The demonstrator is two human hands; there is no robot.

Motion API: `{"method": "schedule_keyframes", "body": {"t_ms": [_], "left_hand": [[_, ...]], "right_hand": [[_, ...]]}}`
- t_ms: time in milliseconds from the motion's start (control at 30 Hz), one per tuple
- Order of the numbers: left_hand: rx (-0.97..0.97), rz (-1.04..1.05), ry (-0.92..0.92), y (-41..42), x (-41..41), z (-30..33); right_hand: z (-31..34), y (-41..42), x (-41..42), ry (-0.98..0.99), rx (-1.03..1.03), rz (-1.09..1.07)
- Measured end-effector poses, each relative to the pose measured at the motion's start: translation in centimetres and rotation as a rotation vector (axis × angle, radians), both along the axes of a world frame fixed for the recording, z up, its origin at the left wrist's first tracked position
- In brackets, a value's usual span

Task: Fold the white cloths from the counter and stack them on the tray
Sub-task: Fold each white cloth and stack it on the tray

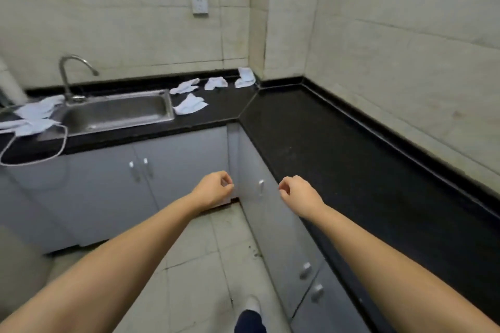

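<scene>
Four crumpled white cloths [190, 104] seen lying on the black tabletop [338, 149] right of the sink [116, 113], long axes varied, more white cloth heaped on a tray [35, 140] at left, left hand [213, 189] and right hand [299, 192] each with grip loosely curled, nothing held.

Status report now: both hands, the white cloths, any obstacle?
Left hand and right hand empty, fingers loosely curled, out over the floor. Four white cloths unfolded on the counter right of the sink. Nothing blocks the way.

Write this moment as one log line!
hands: left hand and right hand empty | white cloths: unfolded on counter | stage: not started
</scene>
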State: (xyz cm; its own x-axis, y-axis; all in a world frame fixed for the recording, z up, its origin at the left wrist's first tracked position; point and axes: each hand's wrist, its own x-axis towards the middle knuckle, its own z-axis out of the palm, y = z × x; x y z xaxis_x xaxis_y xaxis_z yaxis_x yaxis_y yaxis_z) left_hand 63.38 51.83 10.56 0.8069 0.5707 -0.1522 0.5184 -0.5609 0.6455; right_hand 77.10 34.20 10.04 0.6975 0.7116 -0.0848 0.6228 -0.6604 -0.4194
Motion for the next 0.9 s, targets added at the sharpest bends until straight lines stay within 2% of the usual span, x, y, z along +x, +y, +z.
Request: {"method": "schedule_keyframes", "body": {"t_ms": [200, 600, 767, 900], "left_hand": [[0.020, 0.066, 0.088, 12.4, 3.4, -2.1], [0.058, 0.186, 0.130, 32.9, 13.3, -4.1], [0.235, 0.125, 0.157, 42.1, 18.5, -6.4], [0.554, -0.056, 0.269, 50.1, 22.4, -8.6]], "right_hand": [[-3.4, 14.8, 4.9, 0.059, -0.073, 0.223], [-4.2, 39.0, 16.4, 0.070, -0.127, 0.393], [-6.3, 48.0, 20.6, 0.067, -0.126, 0.377], [-8.2, 56.6, 23.7, 0.068, -0.128, 0.374]]}}
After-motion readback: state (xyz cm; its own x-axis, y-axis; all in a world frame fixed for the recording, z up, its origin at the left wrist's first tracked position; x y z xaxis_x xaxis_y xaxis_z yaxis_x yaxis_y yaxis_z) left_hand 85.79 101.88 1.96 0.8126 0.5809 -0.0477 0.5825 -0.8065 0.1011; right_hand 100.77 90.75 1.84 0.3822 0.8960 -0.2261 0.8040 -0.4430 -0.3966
